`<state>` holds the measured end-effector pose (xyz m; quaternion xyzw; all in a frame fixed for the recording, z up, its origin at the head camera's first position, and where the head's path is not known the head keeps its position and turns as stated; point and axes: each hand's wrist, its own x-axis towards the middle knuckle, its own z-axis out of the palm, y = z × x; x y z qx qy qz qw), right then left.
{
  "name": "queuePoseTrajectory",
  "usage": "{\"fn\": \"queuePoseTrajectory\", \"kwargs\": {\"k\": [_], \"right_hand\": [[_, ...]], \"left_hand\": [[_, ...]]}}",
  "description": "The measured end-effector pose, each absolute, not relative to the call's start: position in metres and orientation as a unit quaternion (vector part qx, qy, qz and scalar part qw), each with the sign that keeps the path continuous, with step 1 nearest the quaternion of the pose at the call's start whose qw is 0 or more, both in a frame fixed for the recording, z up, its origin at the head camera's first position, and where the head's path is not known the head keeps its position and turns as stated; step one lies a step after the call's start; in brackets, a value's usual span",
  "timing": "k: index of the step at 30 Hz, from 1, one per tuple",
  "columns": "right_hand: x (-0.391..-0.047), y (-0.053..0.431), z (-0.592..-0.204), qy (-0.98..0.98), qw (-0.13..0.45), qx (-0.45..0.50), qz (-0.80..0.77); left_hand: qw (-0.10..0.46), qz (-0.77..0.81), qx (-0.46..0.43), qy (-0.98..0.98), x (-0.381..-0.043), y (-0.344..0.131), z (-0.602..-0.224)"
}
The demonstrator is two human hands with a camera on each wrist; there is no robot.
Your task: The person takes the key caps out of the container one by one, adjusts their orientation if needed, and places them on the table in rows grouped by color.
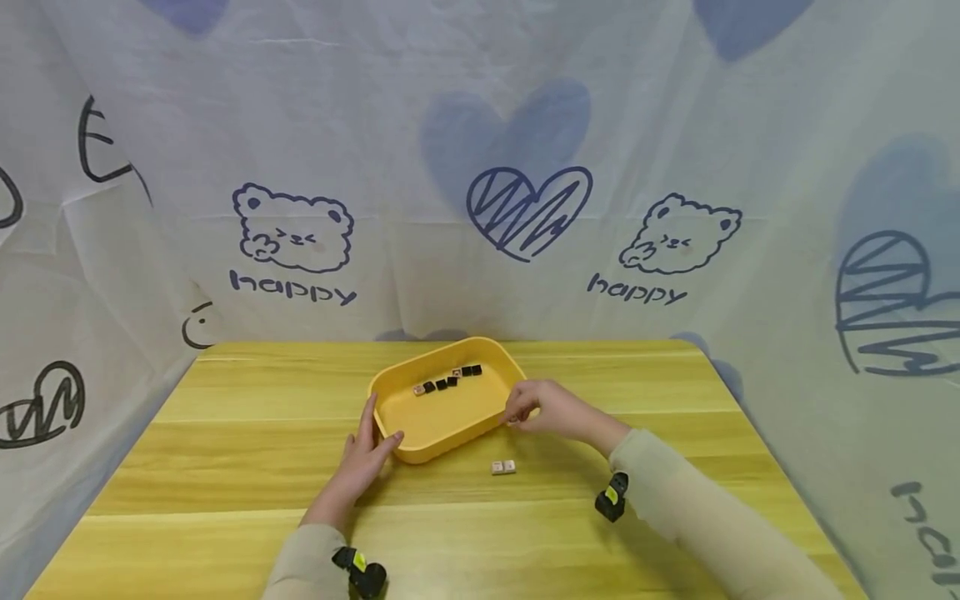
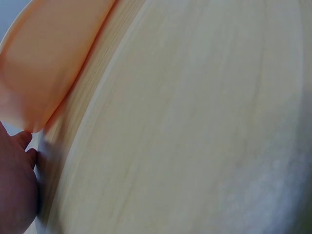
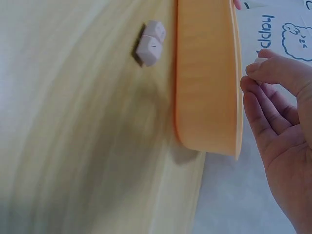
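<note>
The tray (image 1: 450,412) looks smooth plastic, the tabletop (image 1: 465,533) wood-grained and smooth, the backdrop (image 1: 420,283) creased cloth.

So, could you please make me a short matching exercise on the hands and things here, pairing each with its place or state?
Column one:
1. left hand
2. right hand
3. yellow tray
4. two pale tiles

Column two:
A. side by side on the tabletop
B. pinching a small pale piece
C. touching the tray with spread fingers
D. containing dark pieces

Pairs: 1-C; 2-B; 3-D; 4-A
</note>
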<state>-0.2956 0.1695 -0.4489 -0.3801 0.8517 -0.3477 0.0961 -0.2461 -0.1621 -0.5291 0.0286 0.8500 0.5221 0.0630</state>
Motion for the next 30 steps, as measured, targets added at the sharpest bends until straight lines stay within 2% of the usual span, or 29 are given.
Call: {"fn": "queuePoseTrajectory", "kwargs": {"k": [16, 24, 30], "right_hand": [[-0.271, 0.193, -0.487, 0.868, 0.095, -0.318, -0.368], [-0.264, 0.192, -0.497, 0.878, 0.125, -0.271, -0.374], [-0.261, 0.189, -0.506, 0.886, 0.117, -0.258, -0.367]], "left_hand": [[0.057, 0.515, 0.036, 0.855, -0.246, -0.163, -0.530], [0.054, 0.514, 0.039, 0.855, -0.245, -0.162, -0.527], [0.051, 0.516, 0.044, 0.854, -0.246, -0.162, -0.528]]}}
